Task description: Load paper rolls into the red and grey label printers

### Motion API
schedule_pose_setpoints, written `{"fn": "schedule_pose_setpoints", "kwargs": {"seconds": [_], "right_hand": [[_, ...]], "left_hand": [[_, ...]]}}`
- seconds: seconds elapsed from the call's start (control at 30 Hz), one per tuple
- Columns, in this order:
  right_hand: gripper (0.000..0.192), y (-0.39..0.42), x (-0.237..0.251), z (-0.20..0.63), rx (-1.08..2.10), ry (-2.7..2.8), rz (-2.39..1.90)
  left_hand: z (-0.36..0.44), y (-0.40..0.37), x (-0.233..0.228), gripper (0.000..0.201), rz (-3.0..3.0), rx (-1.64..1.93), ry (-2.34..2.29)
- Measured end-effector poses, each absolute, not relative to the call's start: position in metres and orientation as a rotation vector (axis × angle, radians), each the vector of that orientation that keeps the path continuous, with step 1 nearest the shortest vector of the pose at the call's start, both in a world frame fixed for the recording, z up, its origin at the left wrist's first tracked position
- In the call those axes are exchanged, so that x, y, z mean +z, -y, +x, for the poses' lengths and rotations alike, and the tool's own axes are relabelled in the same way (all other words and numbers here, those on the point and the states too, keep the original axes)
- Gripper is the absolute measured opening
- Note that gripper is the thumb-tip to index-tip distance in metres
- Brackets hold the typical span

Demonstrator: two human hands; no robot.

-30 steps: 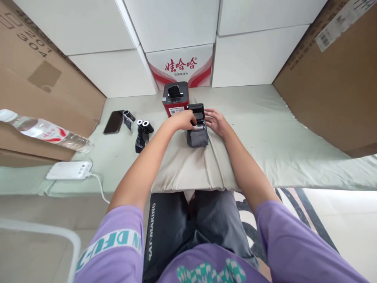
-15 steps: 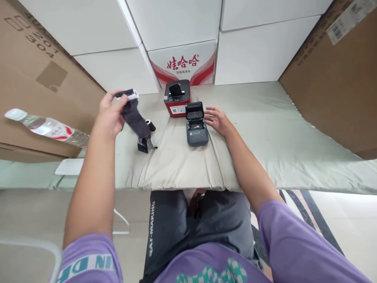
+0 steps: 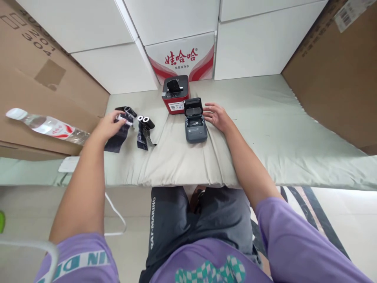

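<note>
A dark strip (image 3: 116, 143) reaches nearest, from a roll (image 3: 126, 121) pinched in the left hand (image 3: 108, 125). Well to its right, the printer (image 3: 196, 134) sits open, lid raised on its far side; the right hand (image 3: 217, 116), fingers apart, is closer, just right.

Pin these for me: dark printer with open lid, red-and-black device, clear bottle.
Dark printer (image 3: 195, 134): head view, top of its body, near side of the open compartment.
Red-and-black device (image 3: 176, 105): head view, front label.
Clear bottle (image 3: 52, 127): head view, wrap label.

Lidded printer (image 3: 196, 134) sat on surface (image 3: 256, 157) — boxy device (image 3: 176, 96) behind-left, rolls (image 3: 148, 123) left, bottle (image 3: 51, 127) farther left — carton (image 3: 338, 90) far right.
</note>
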State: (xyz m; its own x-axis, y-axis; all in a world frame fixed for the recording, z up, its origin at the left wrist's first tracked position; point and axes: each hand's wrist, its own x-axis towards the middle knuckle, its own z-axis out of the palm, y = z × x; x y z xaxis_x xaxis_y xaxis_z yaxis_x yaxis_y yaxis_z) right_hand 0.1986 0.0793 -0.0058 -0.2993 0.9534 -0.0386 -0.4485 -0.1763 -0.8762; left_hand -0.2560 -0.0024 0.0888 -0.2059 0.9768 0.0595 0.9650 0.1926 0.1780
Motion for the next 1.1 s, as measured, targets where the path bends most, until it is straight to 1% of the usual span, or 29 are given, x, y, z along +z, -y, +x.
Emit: {"fn": "schedule_pose_setpoints", "kwargs": {"seconds": [0.07,0.17,0.3,0.37,0.43,0.5,0.7,0.93,1.1], "right_hand": [[0.045,-0.078,-0.004,0.198,1.69,0.966,-0.761],[0.044,-0.076,-0.002,0.198,1.687,0.965,-0.771],[0.045,-0.076,-0.002,0.197,1.689,0.954,-0.775],[0.045,-0.077,-0.002,0.197,1.692,0.95,-0.771],[0.045,-0.077,-0.003,0.198,1.692,0.952,-0.769],[0.044,-0.077,-0.003,0.198,1.692,0.956,-0.771],[0.044,-0.076,-0.001,0.199,1.697,0.95,-0.77],[0.04,-0.076,0.0,0.198,1.692,0.949,-0.784],[0.041,-0.075,0.001,0.198,1.691,0.952,-0.784]], "left_hand": [[-0.25,0.002,0.084,0.05,1.944,0.039,-2.38],[-0.238,0.002,0.081,0.056,1.902,-0.118,-2.382],[-0.226,0.003,0.096,0.067,1.869,-0.187,-2.42],[-0.222,0.002,0.11,0.069,1.925,-0.094,-2.478],[-0.219,0.0,0.122,0.065,1.981,0.053,-2.505],[-0.214,-0.004,0.128,0.06,2.02,0.112,-2.441],[-0.202,-0.025,0.108,0.059,2.291,-0.097,-2.111],[-0.183,-0.036,0.094,0.054,2.386,-0.291,-2.076],[-0.181,-0.035,0.094,0.05,2.405,-0.248,-2.075]]}}
